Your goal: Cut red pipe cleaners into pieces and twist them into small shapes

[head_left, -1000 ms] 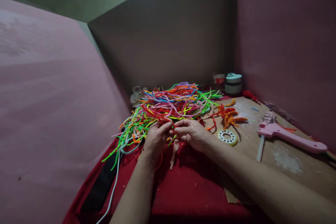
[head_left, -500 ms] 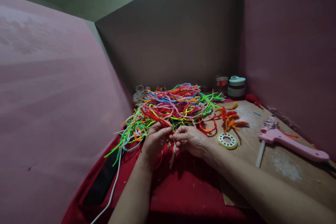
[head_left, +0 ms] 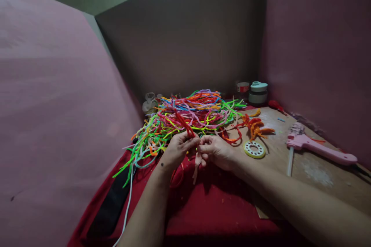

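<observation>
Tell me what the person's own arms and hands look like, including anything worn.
The left hand and right hand wear no gloves, and no ring, watch or bracelet can be seen. The left forearm and right forearm are bare, with no sleeve in view. One small, round, dark spot marks the left wrist area.

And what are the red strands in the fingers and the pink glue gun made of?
The red strands look like matte fibre, perhaps chenille: thick, with fuzzy edges. The pink glue gun seems hard plastic: its handle looks smooth and evenly coloured.
</observation>
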`<state>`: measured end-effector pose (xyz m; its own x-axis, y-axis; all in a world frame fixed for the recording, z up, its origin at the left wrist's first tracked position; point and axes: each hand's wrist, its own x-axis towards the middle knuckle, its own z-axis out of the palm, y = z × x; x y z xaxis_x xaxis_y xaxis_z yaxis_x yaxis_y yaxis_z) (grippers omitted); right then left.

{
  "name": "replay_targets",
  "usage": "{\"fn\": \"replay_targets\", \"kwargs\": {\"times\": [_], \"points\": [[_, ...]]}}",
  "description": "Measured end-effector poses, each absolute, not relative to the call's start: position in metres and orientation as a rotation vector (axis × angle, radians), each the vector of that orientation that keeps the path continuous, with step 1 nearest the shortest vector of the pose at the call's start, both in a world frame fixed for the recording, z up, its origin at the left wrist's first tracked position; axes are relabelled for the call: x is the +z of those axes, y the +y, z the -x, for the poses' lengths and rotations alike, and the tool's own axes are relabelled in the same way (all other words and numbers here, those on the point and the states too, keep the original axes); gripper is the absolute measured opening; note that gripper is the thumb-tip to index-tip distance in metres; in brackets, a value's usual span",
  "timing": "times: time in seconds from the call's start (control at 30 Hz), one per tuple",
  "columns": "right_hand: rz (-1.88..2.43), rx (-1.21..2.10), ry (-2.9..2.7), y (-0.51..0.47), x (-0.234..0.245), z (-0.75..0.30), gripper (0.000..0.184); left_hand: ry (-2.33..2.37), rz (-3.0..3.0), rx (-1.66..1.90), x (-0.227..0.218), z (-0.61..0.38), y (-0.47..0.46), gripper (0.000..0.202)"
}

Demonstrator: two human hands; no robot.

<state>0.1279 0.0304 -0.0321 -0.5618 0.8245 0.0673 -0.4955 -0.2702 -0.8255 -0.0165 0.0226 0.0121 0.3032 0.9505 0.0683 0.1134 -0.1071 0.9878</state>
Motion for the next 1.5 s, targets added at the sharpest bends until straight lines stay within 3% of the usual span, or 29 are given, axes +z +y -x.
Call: {"fn": "replay_targets", "kwargs": {"times": [0.47, 0.73, 0.97, 1.17, 1.37, 1.5], "points": [[0.639, 1.826, -1.205, 0.026, -0.027, -0.131, 0.022, 1.156, -1.126, 1.116, 0.011, 0.022, 0.015, 0.027], [0.667, 1.760, -1.308, 0.023, -0.021, -0.133, 0.024, 1.227, -1.209, 1.089, 0.016, 0.014, 0.006, 0.026], [0.752, 1.780, -1.259, 0.023, -0.024, -0.130, 0.022, 1.236, -1.272, 1.011, 0.012, 0.012, 0.007, 0.027], [0.653, 1.754, -0.966, 0.026, -0.020, -0.130, 0.022, 1.107, -1.206, 1.188, 0.009, 0.008, 0.005, 0.030], [0.618, 1.720, -0.818, 0.027, -0.017, -0.131, 0.022, 0.983, -1.189, 0.866, -0.002, 0.004, 0.004, 0.028], [0.603, 1.706, -0.862, 0.025, -0.020, -0.129, 0.019, 0.973, -1.274, 0.874, -0.005, 0.001, 0.004, 0.022]]}}
